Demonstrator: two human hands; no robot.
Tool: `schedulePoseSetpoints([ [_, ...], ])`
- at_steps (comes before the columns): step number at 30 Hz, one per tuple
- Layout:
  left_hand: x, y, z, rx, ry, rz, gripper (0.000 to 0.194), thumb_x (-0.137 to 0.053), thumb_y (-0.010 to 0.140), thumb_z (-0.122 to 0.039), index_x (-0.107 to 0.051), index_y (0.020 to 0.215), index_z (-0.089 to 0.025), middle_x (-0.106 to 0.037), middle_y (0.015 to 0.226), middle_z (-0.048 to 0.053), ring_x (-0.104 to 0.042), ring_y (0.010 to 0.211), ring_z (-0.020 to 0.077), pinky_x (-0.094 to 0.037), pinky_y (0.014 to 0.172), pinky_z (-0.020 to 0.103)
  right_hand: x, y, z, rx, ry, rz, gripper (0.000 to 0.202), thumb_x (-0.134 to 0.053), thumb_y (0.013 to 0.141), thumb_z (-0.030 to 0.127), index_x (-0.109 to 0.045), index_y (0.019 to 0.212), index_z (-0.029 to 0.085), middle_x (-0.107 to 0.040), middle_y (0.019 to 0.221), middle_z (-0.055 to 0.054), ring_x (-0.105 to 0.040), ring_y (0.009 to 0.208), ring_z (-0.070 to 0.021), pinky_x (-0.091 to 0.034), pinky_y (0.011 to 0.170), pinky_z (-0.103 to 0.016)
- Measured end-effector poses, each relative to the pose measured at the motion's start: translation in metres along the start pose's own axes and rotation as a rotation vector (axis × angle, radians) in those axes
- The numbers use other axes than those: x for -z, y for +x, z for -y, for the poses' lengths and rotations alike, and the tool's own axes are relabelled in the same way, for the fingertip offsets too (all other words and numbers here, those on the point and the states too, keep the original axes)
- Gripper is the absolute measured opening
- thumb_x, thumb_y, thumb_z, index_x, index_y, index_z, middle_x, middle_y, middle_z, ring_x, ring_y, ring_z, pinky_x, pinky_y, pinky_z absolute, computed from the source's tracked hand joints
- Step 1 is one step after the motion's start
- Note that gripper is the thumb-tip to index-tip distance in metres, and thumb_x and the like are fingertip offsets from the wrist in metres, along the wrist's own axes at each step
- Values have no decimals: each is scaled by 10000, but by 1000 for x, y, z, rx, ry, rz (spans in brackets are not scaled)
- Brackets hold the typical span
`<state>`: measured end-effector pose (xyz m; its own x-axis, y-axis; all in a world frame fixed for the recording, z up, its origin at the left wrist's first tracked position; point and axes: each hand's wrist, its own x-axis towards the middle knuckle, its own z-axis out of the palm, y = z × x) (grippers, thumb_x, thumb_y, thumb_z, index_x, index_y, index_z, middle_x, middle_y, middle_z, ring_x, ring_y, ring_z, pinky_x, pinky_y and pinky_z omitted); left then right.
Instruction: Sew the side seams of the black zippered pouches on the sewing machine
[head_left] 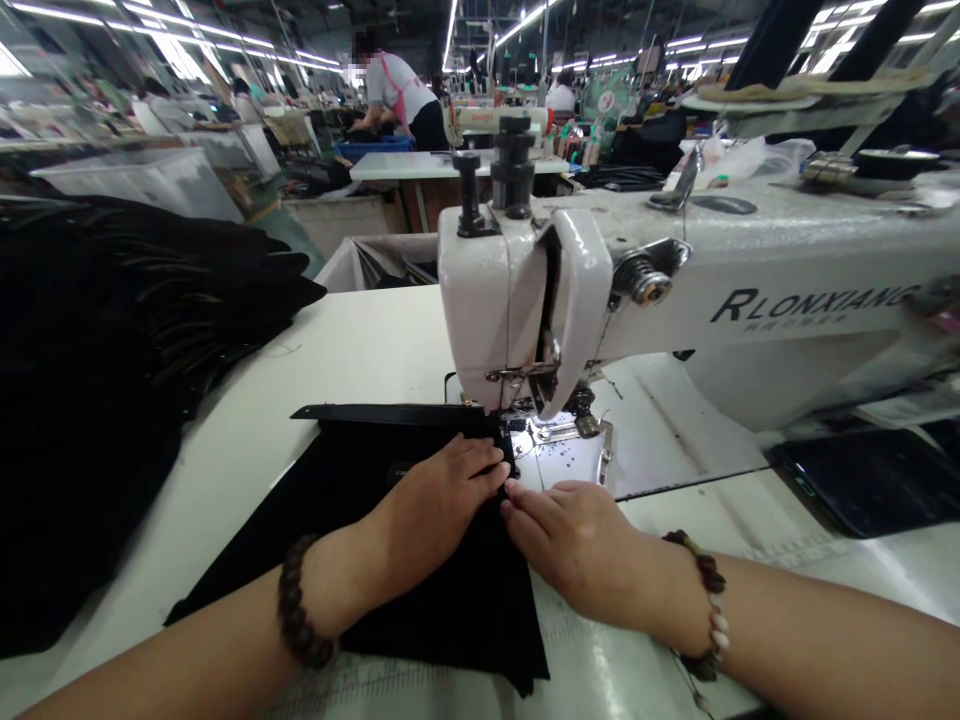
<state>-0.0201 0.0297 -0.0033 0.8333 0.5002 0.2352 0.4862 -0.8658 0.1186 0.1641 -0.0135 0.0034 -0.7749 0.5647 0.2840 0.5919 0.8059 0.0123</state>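
A black fabric piece [450, 600] lies on the white sewing table, with its upper right corner by the needle area of the sewing machine [517, 300]. Along its top edge runs a stiff black strip [375, 413], and a small label is partly covered by my left hand. My left hand [442, 490] rests flat on the fabric, fingers stretched toward the presser foot. Beside it, my right hand [574, 545] has its fingers closed at the fabric's right edge, pinching it. The fingertips of both hands nearly meet just below the lit needle plate [555, 440].
A large heap of black fabric pieces [90, 400] covers the table's left side. A dark phone [877, 480] lies at the right, under the machine arm. Behind the table stand a cloth-lined bin [360, 262], another sewing machine [495, 122], a green fan [606, 98] and a person bending over [401, 90].
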Motion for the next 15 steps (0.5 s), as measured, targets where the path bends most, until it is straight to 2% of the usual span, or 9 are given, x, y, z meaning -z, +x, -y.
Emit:
schedulePoseSetpoints([
  [6,2,6,3,-4,11,-24,262,-455,784,-3,-607,978,-93,-611,1034,115,-569,981,210,-479,884,361,-3,2,-4,-51,11,19,163,-400,818,91,-559,843,114,-634,776,-72,-508,493,-152,-285,419,-299],
  [11,0,12,12,25,38,-7,245,-497,774,-11,-616,972,-90,-608,1028,112,-571,966,222,-493,854,346,-2,8,-10,-114,-6,134,167,-448,786,86,-561,903,119,-646,896,-73,-534,533,-149,-279,429,-290],
  [15,4,16,18,19,65,41,231,-498,790,-34,-623,971,-105,-611,1038,102,-570,977,207,-484,861,319,-3,12,-13,-158,-8,179,153,-449,794,93,-555,897,133,-644,912,-70,-546,559,-142,-262,435,-278],
])
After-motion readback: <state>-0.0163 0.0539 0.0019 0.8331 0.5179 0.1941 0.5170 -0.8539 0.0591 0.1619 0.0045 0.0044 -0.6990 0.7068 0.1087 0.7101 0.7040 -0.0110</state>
